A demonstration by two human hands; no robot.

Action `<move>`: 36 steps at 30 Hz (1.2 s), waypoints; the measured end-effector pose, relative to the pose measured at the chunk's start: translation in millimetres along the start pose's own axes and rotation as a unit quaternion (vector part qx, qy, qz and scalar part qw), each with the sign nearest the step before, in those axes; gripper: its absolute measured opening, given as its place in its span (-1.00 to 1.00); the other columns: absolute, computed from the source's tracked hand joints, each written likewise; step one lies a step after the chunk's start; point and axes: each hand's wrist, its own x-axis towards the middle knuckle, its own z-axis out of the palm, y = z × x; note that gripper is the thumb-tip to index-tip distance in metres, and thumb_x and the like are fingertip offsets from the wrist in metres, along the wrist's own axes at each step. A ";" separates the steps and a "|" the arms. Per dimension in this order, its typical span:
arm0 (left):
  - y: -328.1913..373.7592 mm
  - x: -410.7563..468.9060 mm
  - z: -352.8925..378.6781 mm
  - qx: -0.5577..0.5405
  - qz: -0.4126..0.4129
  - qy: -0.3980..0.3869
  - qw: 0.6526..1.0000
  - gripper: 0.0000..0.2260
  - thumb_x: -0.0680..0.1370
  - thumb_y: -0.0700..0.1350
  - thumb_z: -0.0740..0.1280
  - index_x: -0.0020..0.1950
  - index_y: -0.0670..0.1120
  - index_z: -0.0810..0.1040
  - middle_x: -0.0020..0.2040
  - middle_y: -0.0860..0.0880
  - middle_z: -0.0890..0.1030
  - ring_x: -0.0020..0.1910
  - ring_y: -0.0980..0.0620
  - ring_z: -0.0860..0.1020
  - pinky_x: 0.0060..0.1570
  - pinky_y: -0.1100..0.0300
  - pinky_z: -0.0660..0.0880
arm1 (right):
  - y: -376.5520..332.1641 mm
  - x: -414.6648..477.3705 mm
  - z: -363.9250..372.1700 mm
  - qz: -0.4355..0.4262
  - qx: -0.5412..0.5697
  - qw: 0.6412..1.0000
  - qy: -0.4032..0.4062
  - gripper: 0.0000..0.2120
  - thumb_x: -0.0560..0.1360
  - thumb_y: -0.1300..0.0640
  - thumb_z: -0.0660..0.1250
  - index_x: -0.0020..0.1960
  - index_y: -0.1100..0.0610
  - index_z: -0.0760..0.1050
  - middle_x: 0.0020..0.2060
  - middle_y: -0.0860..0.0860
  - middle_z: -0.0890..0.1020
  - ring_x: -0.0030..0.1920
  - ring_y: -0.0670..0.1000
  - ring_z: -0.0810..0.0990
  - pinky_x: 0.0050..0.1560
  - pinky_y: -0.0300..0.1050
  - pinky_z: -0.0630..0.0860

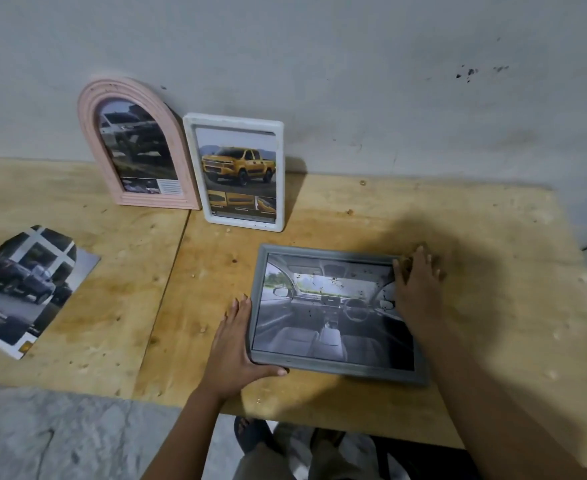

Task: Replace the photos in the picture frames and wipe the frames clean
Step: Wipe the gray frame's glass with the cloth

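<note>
The grey frame (337, 368) lies flat and dirt-speckled on the surface (493, 271), the left grip (231, 344) braced straight-fingered against its left edge and the right grip (416, 282) resting flat on its far right corner, seemingly steadying it for wiping, which calls for a cloth.

**Hand and arm pose, head view**

You are holding both bare arms extended forward. Your left forearm (181, 427) is angling toward the right. Your left hand (231, 344) is lying palm down, fingers straight and together, pointing away from you, thumb stretched out to the right. Your right forearm (486, 393) is angling leftward. Your right hand (416, 289) is lying palm down farther forward, fingers straight and slightly spread.
</note>
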 end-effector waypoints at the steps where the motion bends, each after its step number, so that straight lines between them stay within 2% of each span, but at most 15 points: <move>1: 0.9 -0.1 -0.3 0.000 0.000 -0.002 1.000 0.21 0.11 0.51 0.38 0.50 0.10 -0.23 0.54 0.13 -0.14 0.52 0.13 -0.22 0.46 0.11 -0.15 | -0.7 0.5 3.1 -0.002 -0.003 1.000 0.007 -0.48 0.60 -0.09 0.05 0.48 0.12 0.10 0.50 0.16 0.11 0.48 0.27 0.04 0.41 0.26 0.14; 3: -1.0 -0.3 -1.7 -0.003 -0.004 -0.005 1.000 0.19 0.12 0.51 0.37 0.51 0.09 -0.22 0.54 0.14 -0.16 0.51 0.14 -0.23 0.45 0.13 -0.18 | -3.9 2.6 9.1 -0.027 -0.041 0.999 0.010 -0.48 0.61 -0.08 0.02 0.48 0.14 0.12 0.50 0.15 0.12 0.49 0.25 0.02 0.44 0.23 0.09; 6: -0.4 -0.5 -2.2 0.001 -0.004 -0.006 1.000 0.19 0.14 0.51 0.36 0.51 0.09 -0.23 0.53 0.15 -0.18 0.51 0.16 -0.25 0.44 0.16 -0.21 | -10.4 4.9 15.9 -0.069 -0.113 0.991 0.005 -0.44 0.62 -0.08 -0.01 0.49 0.23 0.13 0.50 0.14 0.15 0.52 0.15 -0.01 0.51 0.06 -0.10; 7: 0.2 -0.1 -2.3 0.003 -0.005 -0.008 1.000 0.18 0.14 0.50 0.37 0.50 0.09 -0.24 0.53 0.15 -0.19 0.51 0.16 -0.26 0.43 0.18 -0.22 | -13.9 5.4 19.4 -0.081 -0.129 0.988 0.013 -0.44 0.61 -0.09 -0.01 0.48 0.25 0.16 0.48 0.14 0.20 0.51 0.14 0.03 0.50 0.04 -0.08; 11: 1.0 2.1 -2.0 0.012 -0.004 -0.016 1.000 0.19 0.15 0.48 0.38 0.49 0.08 -0.28 0.51 0.17 -0.24 0.49 0.20 -0.30 0.40 0.27 -0.31 | -38.9 3.0 42.6 -0.127 -0.128 0.983 0.045 -0.49 0.61 -0.05 0.07 0.36 0.32 0.35 0.33 0.22 0.44 0.41 0.19 0.30 0.40 0.06 0.20; 17: -0.8 2.0 -2.2 0.021 -0.009 -0.024 0.999 0.20 0.16 0.48 0.37 0.49 0.07 -0.30 0.50 0.19 -0.28 0.47 0.22 -0.33 0.32 0.40 -0.43 | -80.6 -10.4 78.7 -0.162 -0.099 0.982 0.020 -0.55 0.62 -0.01 0.09 0.32 0.31 0.40 0.30 0.21 0.48 0.39 0.20 0.34 0.26 0.10 0.39; 22: -0.8 0.8 -1.7 0.013 -0.008 -0.020 1.000 0.18 0.17 0.49 0.36 0.49 0.09 -0.31 0.51 0.19 -0.27 0.48 0.22 -0.33 0.31 0.42 -0.45 | -104.7 -16.1 97.5 -0.186 -0.110 0.976 -0.013 -0.55 0.64 0.01 0.04 0.37 0.29 0.35 0.34 0.19 0.43 0.42 0.18 0.30 0.29 0.09 0.37; 25: -3.0 0.9 -2.1 0.011 -0.007 -0.015 1.000 0.18 0.17 0.49 0.35 0.51 0.08 -0.30 0.52 0.17 -0.26 0.48 0.20 -0.32 0.33 0.39 -0.44 | -124.4 -22.3 110.4 -0.215 -0.102 0.970 -0.043 -0.50 0.62 -0.03 -0.04 0.31 0.31 0.41 0.28 0.22 0.49 0.37 0.21 0.37 0.22 0.13 0.47; 28: -3.5 0.7 -3.2 0.006 -0.001 -0.017 1.000 0.17 0.18 0.49 0.34 0.51 0.08 -0.29 0.53 0.15 -0.25 0.49 0.20 -0.32 0.39 0.30 -0.37 | -148.6 -29.2 124.3 -0.253 -0.086 0.960 -0.085 -0.63 0.62 0.02 0.07 0.26 0.26 0.41 0.27 0.16 0.48 0.39 0.16 0.35 0.18 0.08 0.47; 31: -3.8 0.9 -4.2 -0.003 0.005 -0.019 1.000 0.17 0.19 0.46 0.36 0.52 0.05 -0.26 0.54 0.13 -0.24 0.48 0.21 -0.33 0.38 0.34 -0.38 | -163.5 -34.2 134.8 -0.290 -0.034 0.952 -0.093 -0.61 0.60 0.06 0.16 0.32 0.28 0.41 0.34 0.17 0.44 0.43 0.16 0.28 0.31 0.03 0.34; 36: -7.5 0.6 -4.8 -0.011 0.017 -0.022 1.000 0.15 0.23 0.38 0.44 0.50 0.05 -0.27 0.52 0.13 -0.27 0.46 0.23 -0.35 0.35 0.37 -0.41 | -158.5 -31.9 134.3 -0.322 -0.020 0.941 -0.104 -0.61 0.59 0.05 0.18 0.34 0.22 0.42 0.36 0.11 0.43 0.43 0.10 0.31 0.28 0.01 0.39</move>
